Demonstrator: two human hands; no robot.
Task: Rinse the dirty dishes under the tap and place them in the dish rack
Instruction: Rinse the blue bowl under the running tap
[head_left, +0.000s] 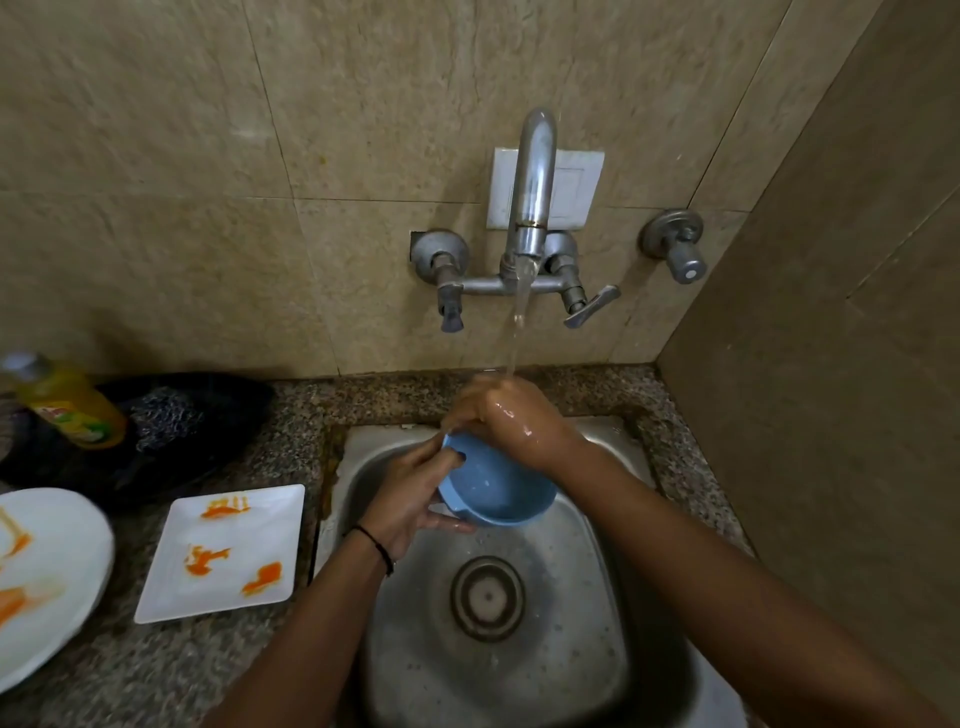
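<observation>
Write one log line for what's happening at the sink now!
step: rinsing; left hand: grips blue bowl; right hand: curled on its rim, under tap water; waiting: stained square plate, round plate

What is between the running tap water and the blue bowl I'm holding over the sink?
Your right hand: the tap stream lands on its back, above the blue bowl's far rim. The left hand grips the left rim, clear of the water. Nothing else visible intervenes.
</observation>
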